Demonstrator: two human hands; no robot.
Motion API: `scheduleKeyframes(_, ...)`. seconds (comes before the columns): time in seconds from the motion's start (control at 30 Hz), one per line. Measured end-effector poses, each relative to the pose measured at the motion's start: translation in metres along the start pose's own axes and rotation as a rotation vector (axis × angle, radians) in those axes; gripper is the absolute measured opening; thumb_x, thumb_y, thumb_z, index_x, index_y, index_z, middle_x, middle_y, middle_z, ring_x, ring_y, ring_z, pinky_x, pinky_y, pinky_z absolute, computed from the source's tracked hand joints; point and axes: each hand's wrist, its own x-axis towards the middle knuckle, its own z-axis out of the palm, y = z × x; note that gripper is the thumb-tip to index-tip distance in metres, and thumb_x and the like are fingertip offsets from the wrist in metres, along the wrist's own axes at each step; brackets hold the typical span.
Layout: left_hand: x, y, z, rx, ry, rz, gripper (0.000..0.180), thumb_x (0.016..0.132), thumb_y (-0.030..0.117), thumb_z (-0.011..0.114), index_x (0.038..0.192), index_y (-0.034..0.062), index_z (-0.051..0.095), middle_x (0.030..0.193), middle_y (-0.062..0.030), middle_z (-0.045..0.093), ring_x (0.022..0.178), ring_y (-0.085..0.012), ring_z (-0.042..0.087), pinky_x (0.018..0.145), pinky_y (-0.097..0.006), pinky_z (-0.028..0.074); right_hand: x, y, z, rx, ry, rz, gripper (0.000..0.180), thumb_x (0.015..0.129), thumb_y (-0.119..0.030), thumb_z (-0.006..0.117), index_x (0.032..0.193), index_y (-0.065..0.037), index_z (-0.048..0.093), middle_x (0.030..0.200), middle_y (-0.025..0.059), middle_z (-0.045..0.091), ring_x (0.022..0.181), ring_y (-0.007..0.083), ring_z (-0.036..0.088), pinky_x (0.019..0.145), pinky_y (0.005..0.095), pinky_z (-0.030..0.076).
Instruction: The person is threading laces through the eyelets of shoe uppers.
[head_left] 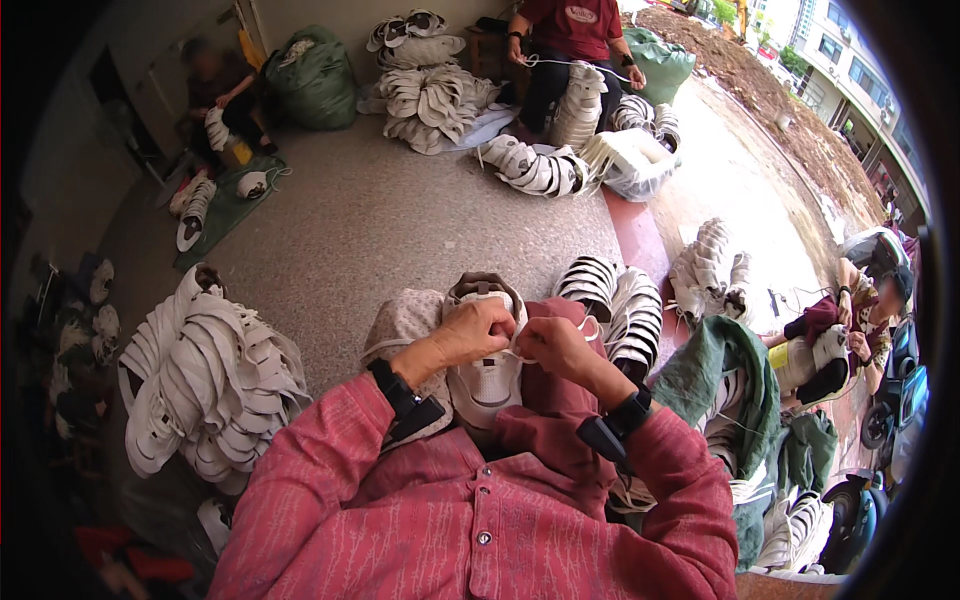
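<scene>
Left hand clasps white shoe upper; right hand pinches white lace beside it, on lap.

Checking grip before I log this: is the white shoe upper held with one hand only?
No, both the left hand and right hand grip the white shoe upper.

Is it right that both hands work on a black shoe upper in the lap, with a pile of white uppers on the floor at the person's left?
Not quite: the head view shows the shoe upper is white, not black. The rest holds: the left hand and the right hand both grip it in the lap, pinching a white lace, and the pile of white uppers lies on the floor at the person's left.
</scene>
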Motion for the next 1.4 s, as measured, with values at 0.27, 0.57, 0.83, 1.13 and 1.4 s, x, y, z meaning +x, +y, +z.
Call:
scheduleKeyframes(0.27, 0.001, 0.001, -0.003, 0.087, -0.059, -0.051, 0.016, 0.072, 0.012, 0.07, 0.085, 0.005, 0.069, 0.081, -0.0072, 0.058, 0.077, -0.0212, 0.06, 0.069, -0.032, 0.047, 0.019, -0.017, -0.027, -0.565, -0.007, -0.498, 0.036, 0.07, -0.018, 0.076, 0.101, -0.01, 0.061, 0.081, 0.008, 0.064, 0.08, 0.0299, 0.064, 0.069, 0.0388, 0.05)
scheduleKeyframes(0.57, 0.003, -0.002, -0.005, 0.041, -0.095, -0.036, 0.02, 0.072, 0.017, 0.071, 0.09, 0.0089, 0.072, 0.085, -0.0075, 0.062, 0.083, -0.0222, 0.062, 0.074, -0.032, 0.048, 0.039, -0.009, -0.036, -0.609, -0.085, -0.482, 0.035, 0.063, -0.025, 0.081, 0.083, -0.009, 0.058, 0.079, 0.0069, 0.063, 0.075, 0.0273, 0.064, 0.064, 0.0367, 0.049)
scheduleKeyframes(0.83, 0.005, 0.006, -0.015, 0.369, 0.062, 0.24, 0.011, 0.077, 0.019, 0.068, 0.079, 0.0087, 0.065, 0.08, -0.006, 0.058, 0.074, -0.0261, 0.06, 0.068, -0.037, 0.047, 0.035, -0.013, -0.042, -0.566, -0.166, -0.413, 0.036, 0.068, -0.031, 0.08, 0.088, -0.009, 0.059, 0.08, 0.0083, 0.064, 0.077, 0.0266, 0.064, 0.066, 0.0361, 0.048)
scheduleKeyframes(1.13, -0.033, -0.051, -0.262, 0.806, 0.914, -0.177, 0.006, 0.084, 0.011, 0.062, 0.083, 0.0054, 0.06, 0.082, -0.0117, 0.055, 0.072, -0.0292, 0.058, 0.063, -0.039, 0.046, 0.042, 0.0, -0.043, -0.427, -0.203, -0.433, 0.031, 0.078, -0.026, 0.077, 0.094, -0.006, 0.059, 0.079, 0.007, 0.062, 0.074, 0.0206, 0.063, 0.065, 0.0322, 0.048)
scheduleKeyframes(1.4, -0.1, -0.013, -0.131, -0.415, 0.334, -0.665, 0.021, 0.094, 0.025, 0.059, 0.102, 0.006, 0.063, 0.066, 0.0023, 0.057, 0.047, -0.0037, 0.05, 0.042, -0.018, 0.041, 0.029, -0.009, -0.035, -0.133, -0.021, -0.252, 0.024, 0.081, -0.012, 0.065, 0.104, -0.008, 0.062, 0.08, 0.006, 0.059, 0.067, 0.0151, 0.057, 0.061, 0.0277, 0.045)
